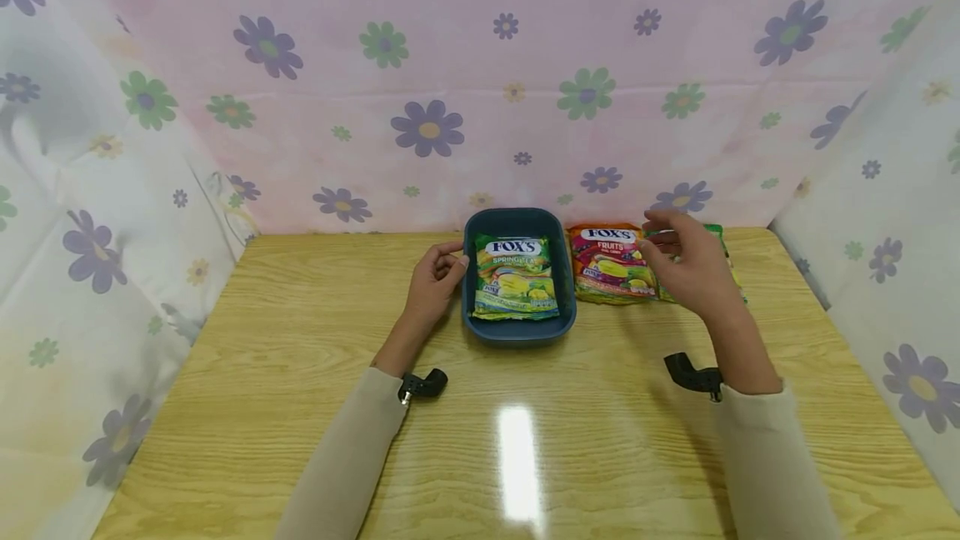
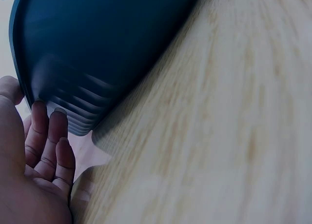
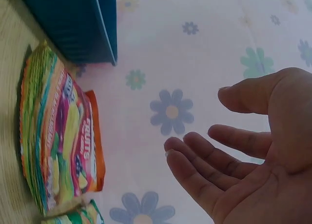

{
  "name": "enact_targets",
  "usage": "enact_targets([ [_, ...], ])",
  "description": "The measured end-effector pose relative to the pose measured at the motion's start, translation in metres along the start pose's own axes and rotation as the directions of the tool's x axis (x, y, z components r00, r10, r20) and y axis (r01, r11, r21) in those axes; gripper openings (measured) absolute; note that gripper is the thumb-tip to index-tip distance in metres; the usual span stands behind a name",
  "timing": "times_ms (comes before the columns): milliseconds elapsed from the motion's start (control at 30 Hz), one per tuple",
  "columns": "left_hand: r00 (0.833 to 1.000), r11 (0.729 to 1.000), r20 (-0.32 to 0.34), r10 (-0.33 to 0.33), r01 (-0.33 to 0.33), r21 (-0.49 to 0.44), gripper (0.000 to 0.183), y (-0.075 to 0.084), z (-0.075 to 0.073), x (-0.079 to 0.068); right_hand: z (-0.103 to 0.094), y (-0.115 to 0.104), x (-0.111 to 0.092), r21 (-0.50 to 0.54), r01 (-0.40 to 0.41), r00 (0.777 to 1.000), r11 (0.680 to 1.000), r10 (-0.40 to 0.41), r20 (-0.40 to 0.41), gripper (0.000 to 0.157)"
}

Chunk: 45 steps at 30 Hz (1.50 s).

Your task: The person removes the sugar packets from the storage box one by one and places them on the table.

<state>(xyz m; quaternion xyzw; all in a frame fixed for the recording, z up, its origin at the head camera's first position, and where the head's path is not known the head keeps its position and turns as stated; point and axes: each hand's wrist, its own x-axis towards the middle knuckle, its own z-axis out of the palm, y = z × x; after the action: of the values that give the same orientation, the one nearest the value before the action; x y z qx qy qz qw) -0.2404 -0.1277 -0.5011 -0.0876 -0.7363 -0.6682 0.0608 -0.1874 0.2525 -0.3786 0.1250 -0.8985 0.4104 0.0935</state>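
Note:
A dark blue plastic basket (image 1: 517, 339) stands at the back middle of the table, with a green FOX'S Spring Tea candy bag (image 1: 513, 280) lying face up inside. My left hand (image 1: 432, 283) pinches its left rim, the thumb at the edge and the fingertips (image 2: 59, 117) against the ridged outer wall. Right of the basket lies a red FOX'S Fruits candy bag (image 1: 607, 267). My right hand (image 1: 693, 273) hovers over a green candy bag (image 1: 715, 232) beside it and hides most of that bag. Its fingers are relaxed and spread, holding nothing.
The wood-grain table (image 1: 600, 448) reaches back to a flowered cloth (image 1: 480, 65), which hangs behind and along both sides. Each wrist carries a black camera mount (image 1: 426, 384).

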Motion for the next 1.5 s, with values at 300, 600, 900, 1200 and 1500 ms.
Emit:
enact_targets([
  [300, 1.0, 1.0, 0.003, 0.003, -0.003, -0.016, 0.035, 0.0, 0.001, -0.001, 0.025, -0.014, 0.002, 0.041, 0.043, 0.998, 0.998, -0.045, 0.041, 0.046],
  [600, 1.0, 1.0, 0.004, -0.002, 0.002, -0.017, 0.036, 0.0, -0.001, -0.001, 0.052, -0.024, 0.004, 0.079, 0.088, 0.991, 0.993, -0.096, 0.092, 0.042],
  [900, 1.0, 1.0, 0.007, -0.01, 0.01, -0.019, 0.039, 0.0, -0.001, -0.001, 0.076, -0.031, 0.005, 0.076, 0.1, 0.983, 0.992, -0.111, 0.147, 0.044],
  [1200, 1.0, 1.0, 0.008, -0.006, 0.006, -0.011, 0.036, 0.0, 0.0, -0.001, 0.095, -0.038, 0.001, 0.137, 0.093, 0.969, 0.986, -0.121, 0.214, 0.047],
  [1500, 1.0, 1.0, 0.0, -0.007, 0.007, 0.004, 0.034, 0.001, 0.0, 0.0, 0.104, -0.056, -0.006, 0.068, -0.063, 0.941, 0.996, 0.036, 0.337, 0.064],
])
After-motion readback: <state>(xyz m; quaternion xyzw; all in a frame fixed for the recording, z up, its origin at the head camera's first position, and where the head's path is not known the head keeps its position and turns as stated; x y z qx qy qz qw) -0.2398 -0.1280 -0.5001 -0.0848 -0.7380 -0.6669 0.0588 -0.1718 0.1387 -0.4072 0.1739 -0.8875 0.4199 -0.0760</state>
